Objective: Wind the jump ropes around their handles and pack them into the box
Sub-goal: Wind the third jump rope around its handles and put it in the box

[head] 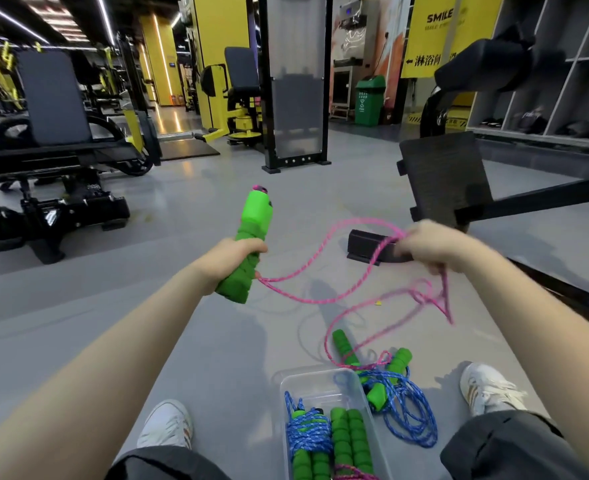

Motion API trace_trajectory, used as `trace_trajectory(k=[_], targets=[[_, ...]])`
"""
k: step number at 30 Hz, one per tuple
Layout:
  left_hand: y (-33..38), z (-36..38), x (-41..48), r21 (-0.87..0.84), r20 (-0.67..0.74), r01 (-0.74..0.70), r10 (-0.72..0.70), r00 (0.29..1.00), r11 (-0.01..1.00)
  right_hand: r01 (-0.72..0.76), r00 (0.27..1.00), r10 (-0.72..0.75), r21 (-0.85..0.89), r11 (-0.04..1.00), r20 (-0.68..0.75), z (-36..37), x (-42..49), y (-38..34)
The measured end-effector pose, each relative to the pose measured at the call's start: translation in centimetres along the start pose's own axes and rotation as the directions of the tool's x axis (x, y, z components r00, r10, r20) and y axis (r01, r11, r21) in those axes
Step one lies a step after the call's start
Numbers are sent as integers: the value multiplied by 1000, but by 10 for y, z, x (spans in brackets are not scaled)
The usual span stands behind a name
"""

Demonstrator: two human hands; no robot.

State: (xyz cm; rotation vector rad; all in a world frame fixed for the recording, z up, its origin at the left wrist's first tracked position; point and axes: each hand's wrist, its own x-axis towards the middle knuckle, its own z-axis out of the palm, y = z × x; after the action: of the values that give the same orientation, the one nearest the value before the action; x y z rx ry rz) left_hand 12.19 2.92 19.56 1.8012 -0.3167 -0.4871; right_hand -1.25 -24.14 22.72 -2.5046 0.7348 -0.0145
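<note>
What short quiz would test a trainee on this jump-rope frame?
1. True or false: the left hand grips a green handle.
2. The right hand holds: A the pink rope; B a blue rope; C nothing.
3. Fill in: the loose blue rope lies mostly ___ the clear box.

Key: 1 true; 2 A; 3 outside.
</note>
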Motion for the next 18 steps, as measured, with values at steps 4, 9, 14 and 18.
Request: trace_trajectory(k=[4,9,14,18], targets=[[4,6,-7,119,192,111,-133,972,987,-2,854,286,-546,838,435,26,-2,14],[13,12,-14,238,403,139,-228,886,961,149,926,-105,-96,984,361,48,1,6],[24,26,-25,137,664,176,-222,714,975,370,856,-485,444,816,180,73,-3,-27],[27,30,-30,86,756,192,-189,627,978,320,762,-631,764,560,143,72,-19,-40]])
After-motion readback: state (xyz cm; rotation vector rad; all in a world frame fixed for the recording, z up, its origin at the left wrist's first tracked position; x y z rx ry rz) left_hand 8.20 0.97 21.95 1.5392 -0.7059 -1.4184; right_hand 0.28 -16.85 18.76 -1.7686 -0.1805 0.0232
